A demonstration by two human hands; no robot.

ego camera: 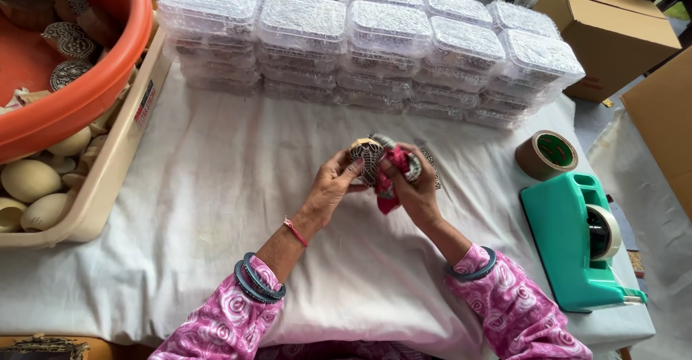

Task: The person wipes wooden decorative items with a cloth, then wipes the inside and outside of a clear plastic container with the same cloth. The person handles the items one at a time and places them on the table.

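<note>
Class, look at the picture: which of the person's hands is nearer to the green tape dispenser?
Right. The right hand lies just left of the green tape dispenser, holding the patterned pieces; the left hand is farther left, beyond them.

Soft, even daylight fills the scene; shadows are faint. Glare glints off the stacked clear plastic boxes (375, 36). Wide-angle bending curves the edges, and the white cloth-covered table (216, 187) looks sharp.

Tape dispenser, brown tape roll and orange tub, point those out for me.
tape dispenser (566, 248), head view, on its teal body.
brown tape roll (532, 164), head view, on its outer side.
orange tub (101, 79), head view, on its outer wall.
</note>
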